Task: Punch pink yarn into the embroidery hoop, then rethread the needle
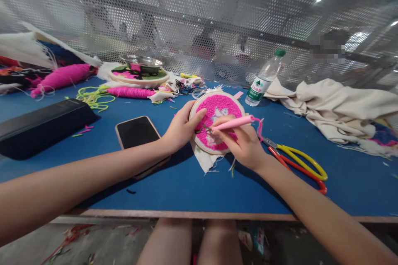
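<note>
My left hand [185,126] grips the left rim of a round embroidery hoop [217,101], thumb on the front and the other fingers behind it. Bright pink loops fill most of the stretched cloth, with a pale patch in the middle and some green near the lower left. In my right hand [245,143] is a pink punch needle pen [234,123], its tip at the worked surface. Pink yarn [259,128] trails from the pen's back end. White cloth with frayed edges hangs below the hoop. The needle tip itself is hard to make out.
Scissors with red and yellow handles [298,161] lie at the right. A phone [138,132] and a dark case [46,126] are at the left. Behind stand a water bottle [261,85], crumpled cream cloth [326,107], pink yarn [62,78] and another hoop with a metal bowl [143,63].
</note>
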Motion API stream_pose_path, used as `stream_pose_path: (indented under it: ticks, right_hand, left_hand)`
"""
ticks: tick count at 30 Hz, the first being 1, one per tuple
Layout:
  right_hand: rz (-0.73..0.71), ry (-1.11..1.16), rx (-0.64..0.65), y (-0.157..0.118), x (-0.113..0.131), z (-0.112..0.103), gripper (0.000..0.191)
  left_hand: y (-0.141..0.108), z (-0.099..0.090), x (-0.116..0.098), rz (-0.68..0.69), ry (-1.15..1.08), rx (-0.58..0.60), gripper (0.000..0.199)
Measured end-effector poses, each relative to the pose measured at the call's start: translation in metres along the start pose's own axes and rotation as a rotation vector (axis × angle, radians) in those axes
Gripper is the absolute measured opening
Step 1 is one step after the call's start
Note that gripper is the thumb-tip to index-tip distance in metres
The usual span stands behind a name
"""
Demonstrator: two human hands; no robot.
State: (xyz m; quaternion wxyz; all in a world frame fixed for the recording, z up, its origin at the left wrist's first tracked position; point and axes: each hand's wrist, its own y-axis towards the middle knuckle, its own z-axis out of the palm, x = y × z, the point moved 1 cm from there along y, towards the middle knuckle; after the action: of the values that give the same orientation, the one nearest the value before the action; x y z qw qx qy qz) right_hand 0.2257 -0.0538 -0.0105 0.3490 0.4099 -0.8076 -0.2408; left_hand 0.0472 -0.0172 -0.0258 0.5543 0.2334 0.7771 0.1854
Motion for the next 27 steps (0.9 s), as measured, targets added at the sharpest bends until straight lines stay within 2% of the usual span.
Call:
stream_pose_path:
  ticks: [5,7,12,15,21,24,27]
  right_hand:
    - [-0.081,-0.143,0.134,0.0037,-0.0024,0.0059,0.017]
    - [-0.079,-0.180,0.161,0.0041,-0.0018,0.0085,0.018]
    - [0.117,-0.039,0.014,0.0009,0.0016,0.0061,0.012]
    - [0.125,-0.009,-0.035,-0.0013,0.0027,0.0033,0.011]
    - [0.184,0.028,-0.043,-0.0037,-0.0010,0.0032,0.015]
    - [0.141,0.014,-0.011,-0.0017,-0.0016,0.0037,0.014]
    - [0.014,-0.096,0.085,0.0021,-0.0007,0.0055,0.015]
  left_hand:
    - [-0.0017,0.0005,-0.0053,0.038,0.001,0.001,0.030]
    - [-0.0012,0.0007,-0.0048,0.012,-0.001,-0.002,0.030]
    - [0.0013,0.0009,0.0009,-0.037,0.005,0.012,0.029]
    - [0.0014,0.0006,0.0021,-0.027,0.005,0.002,0.029]
    - [0.0012,0.0005,0.0022,-0.026,-0.004,-0.001,0.029]
    - [0.0006,0.0005,0.0017,-0.029,0.007,0.005,0.029]
    - [-0.0013,0.0000,-0.0015,0.010,0.033,0.005,0.032]
